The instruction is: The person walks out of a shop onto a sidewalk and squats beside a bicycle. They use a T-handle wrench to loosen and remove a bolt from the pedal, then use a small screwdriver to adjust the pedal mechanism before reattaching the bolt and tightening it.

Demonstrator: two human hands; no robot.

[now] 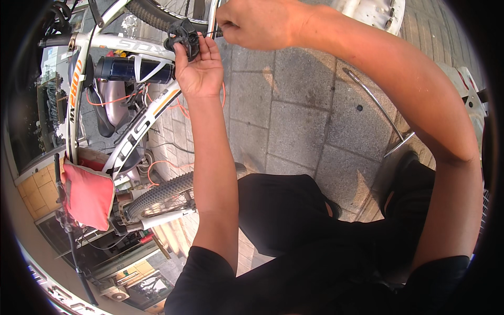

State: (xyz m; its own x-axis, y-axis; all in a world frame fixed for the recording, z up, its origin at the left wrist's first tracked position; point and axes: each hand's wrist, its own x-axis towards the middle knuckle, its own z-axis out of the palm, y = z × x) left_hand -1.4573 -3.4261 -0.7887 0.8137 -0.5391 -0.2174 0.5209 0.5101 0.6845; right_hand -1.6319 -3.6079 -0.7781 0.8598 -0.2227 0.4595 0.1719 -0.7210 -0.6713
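Note:
My left hand (202, 73) is palm up below a black bicycle part (184, 39), its thumb on one side and its fingers curled on the other. The part sits where the frame tubes meet; its exact kind is hard to make out. My right hand (252, 23) is closed just to the right, with a thin dark rod (211, 33) running from its fingers toward the black part. Both belong beside a white bicycle frame (147, 126) with orange and black lettering, which stands on the left.
A dark bottle (134, 71) sits inside the frame. The front tyre (163, 197), a red cloth bag (89, 194) and the handlebar (73, 247) are at lower left. Orange cord (157, 168) trails behind the frame. A bent metal bar (375, 100) lies on the grey paving (299, 115).

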